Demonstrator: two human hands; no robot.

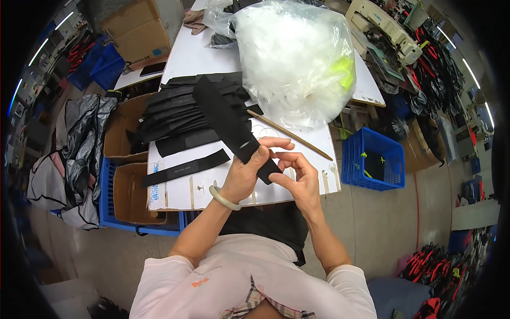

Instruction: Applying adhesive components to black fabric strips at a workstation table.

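A long black fabric strip (219, 112) slants up over the white table, its near end between my two hands. My left hand (245, 169), with a pale bangle at the wrist, is closed round the strip, thumb on top. At the near end of the strip, my right hand (298, 178) pinches the edge between thumb and fingers. Beyond my left hand lies a heap of similar black strips (178, 114), overlapping one another. One single black strip (186, 167) lies apart on the table, left of my left wrist. A pointed wooden stick (297, 137) rests beyond my right hand.
A big clear bag of white stuffing (297, 58) fills the table's far side. Cardboard boxes (130, 194) in a blue crate (108, 204) stand at the table's left. Another blue crate (372, 159) sits on the floor to the right, below a sewing machine (385, 26).
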